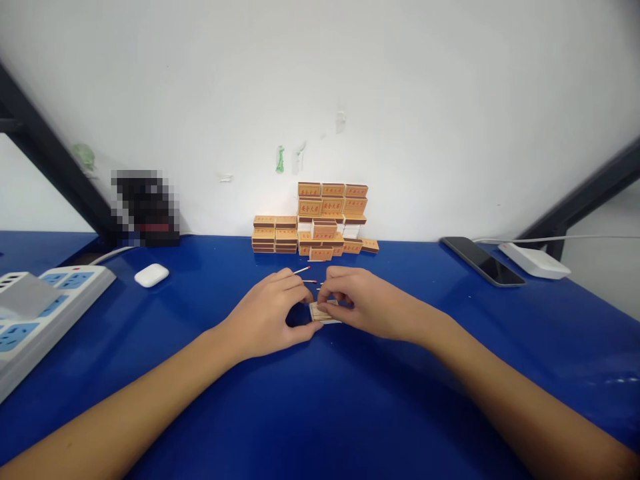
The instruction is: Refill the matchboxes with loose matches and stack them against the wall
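Note:
A small white matchbox tray (330, 320) with pale matchsticks in it lies on the blue table. My left hand (275, 310) grips the tray's left end between thumb and fingers. Over the tray is my right hand (353, 298), its thumb and fingertips pinched together at the matchsticks; whether a stick is between them is too small to tell. A few loose matches with red heads, one of them a match (310, 281), lie just beyond my hands.
Stacked orange matchboxes (333, 207) stand against the wall. On the left are a power strip (55, 307) and a white earbud case (151, 275). A black phone (483, 261) and a white box-shaped device (534, 261) lie on the right of the table (320, 413).

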`<action>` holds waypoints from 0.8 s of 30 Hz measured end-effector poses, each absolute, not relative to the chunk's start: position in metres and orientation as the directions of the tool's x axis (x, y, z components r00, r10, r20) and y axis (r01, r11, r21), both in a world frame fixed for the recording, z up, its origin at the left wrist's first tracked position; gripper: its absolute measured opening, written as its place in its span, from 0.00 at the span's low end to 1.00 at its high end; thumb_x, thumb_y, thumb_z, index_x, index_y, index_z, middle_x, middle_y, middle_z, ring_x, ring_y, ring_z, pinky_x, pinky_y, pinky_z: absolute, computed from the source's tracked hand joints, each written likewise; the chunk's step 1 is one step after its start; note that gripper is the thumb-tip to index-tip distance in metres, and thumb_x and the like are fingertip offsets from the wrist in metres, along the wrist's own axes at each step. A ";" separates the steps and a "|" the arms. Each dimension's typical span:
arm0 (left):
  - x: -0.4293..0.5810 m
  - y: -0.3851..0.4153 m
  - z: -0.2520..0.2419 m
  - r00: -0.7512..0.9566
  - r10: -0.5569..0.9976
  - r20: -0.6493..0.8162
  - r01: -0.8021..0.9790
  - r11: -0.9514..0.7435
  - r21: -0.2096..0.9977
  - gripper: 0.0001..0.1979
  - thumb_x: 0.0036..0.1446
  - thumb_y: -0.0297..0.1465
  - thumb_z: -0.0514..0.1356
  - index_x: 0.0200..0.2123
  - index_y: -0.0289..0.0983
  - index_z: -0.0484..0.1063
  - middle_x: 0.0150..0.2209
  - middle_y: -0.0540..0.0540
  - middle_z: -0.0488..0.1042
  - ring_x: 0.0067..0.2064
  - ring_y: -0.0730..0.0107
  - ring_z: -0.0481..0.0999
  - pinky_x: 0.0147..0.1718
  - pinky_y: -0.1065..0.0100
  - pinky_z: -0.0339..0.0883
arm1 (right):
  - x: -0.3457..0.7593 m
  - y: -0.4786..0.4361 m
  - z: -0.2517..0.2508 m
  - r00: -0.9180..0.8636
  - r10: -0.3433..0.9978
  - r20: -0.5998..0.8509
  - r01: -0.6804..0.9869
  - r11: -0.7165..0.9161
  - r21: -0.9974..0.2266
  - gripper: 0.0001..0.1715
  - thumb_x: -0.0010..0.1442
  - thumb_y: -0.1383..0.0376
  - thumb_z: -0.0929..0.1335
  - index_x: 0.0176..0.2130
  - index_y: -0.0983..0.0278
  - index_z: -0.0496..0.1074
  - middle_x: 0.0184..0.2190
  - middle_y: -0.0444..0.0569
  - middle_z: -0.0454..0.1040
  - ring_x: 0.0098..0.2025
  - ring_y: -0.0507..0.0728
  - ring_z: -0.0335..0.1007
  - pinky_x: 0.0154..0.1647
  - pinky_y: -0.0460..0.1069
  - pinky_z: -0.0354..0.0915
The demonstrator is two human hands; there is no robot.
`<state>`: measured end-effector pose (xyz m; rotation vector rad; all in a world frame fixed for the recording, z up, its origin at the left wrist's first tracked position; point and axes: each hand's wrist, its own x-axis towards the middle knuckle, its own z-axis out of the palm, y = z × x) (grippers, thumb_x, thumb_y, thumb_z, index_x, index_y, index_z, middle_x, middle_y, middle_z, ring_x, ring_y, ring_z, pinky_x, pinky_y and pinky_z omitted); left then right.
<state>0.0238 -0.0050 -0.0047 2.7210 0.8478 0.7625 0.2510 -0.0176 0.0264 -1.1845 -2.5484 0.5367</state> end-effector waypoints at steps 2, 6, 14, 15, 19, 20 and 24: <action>0.024 -0.005 -0.004 0.701 0.579 0.417 0.480 -0.815 0.325 0.10 0.61 0.38 0.67 0.39 0.38 0.75 0.37 0.46 0.78 0.40 0.59 0.73 0.43 0.56 0.70 | 0.255 -0.016 0.029 -0.627 0.773 0.098 0.682 0.605 -0.412 0.07 0.68 0.66 0.69 0.38 0.62 0.79 0.35 0.46 0.71 0.34 0.52 0.65 0.36 0.48 0.59; 0.024 -0.006 -0.004 0.695 0.594 0.405 0.499 -0.805 0.322 0.11 0.60 0.38 0.68 0.39 0.38 0.74 0.36 0.46 0.78 0.41 0.59 0.73 0.42 0.57 0.70 | 0.270 -0.003 0.030 -0.577 0.803 0.148 0.728 0.588 -0.351 0.08 0.68 0.66 0.68 0.38 0.64 0.78 0.33 0.47 0.72 0.34 0.53 0.66 0.37 0.49 0.59; 0.024 -0.007 -0.004 0.703 0.586 0.404 0.495 -0.810 0.313 0.11 0.61 0.39 0.68 0.40 0.38 0.75 0.36 0.46 0.78 0.40 0.59 0.73 0.43 0.56 0.70 | 0.282 0.012 0.022 -0.553 0.827 0.104 0.749 0.547 -0.374 0.06 0.65 0.64 0.71 0.42 0.63 0.78 0.33 0.46 0.71 0.34 0.54 0.65 0.36 0.49 0.59; 0.024 -0.007 -0.005 0.704 0.585 0.402 0.496 -0.811 0.312 0.11 0.61 0.39 0.68 0.40 0.38 0.75 0.37 0.46 0.78 0.41 0.59 0.73 0.43 0.56 0.70 | 0.279 0.012 0.018 -0.561 0.819 0.122 0.734 0.560 -0.384 0.05 0.66 0.65 0.71 0.42 0.64 0.77 0.34 0.46 0.71 0.35 0.54 0.66 0.36 0.49 0.59; 0.023 -0.006 -0.005 0.704 0.585 0.403 0.497 -0.811 0.309 0.11 0.61 0.38 0.68 0.40 0.38 0.75 0.37 0.46 0.78 0.41 0.59 0.73 0.44 0.56 0.70 | 0.267 0.013 0.006 -0.576 0.808 0.128 0.711 0.572 -0.408 0.04 0.68 0.67 0.69 0.38 0.64 0.75 0.37 0.48 0.71 0.35 0.53 0.65 0.37 0.48 0.60; 0.023 -0.006 -0.005 0.703 0.586 0.402 0.499 -0.810 0.308 0.11 0.61 0.38 0.68 0.40 0.38 0.75 0.37 0.46 0.78 0.41 0.59 0.73 0.44 0.56 0.70 | 0.267 0.013 0.004 -0.576 0.809 0.116 0.715 0.567 -0.409 0.05 0.68 0.67 0.68 0.38 0.64 0.74 0.37 0.49 0.71 0.35 0.53 0.64 0.37 0.49 0.60; 0.024 -0.007 -0.004 0.704 0.590 0.396 0.501 -0.807 0.313 0.11 0.61 0.39 0.68 0.40 0.38 0.75 0.37 0.46 0.78 0.41 0.59 0.73 0.44 0.56 0.71 | 0.275 0.012 0.008 -0.577 0.812 0.089 0.724 0.559 -0.405 0.09 0.71 0.64 0.66 0.37 0.64 0.71 0.38 0.49 0.72 0.36 0.54 0.65 0.38 0.49 0.61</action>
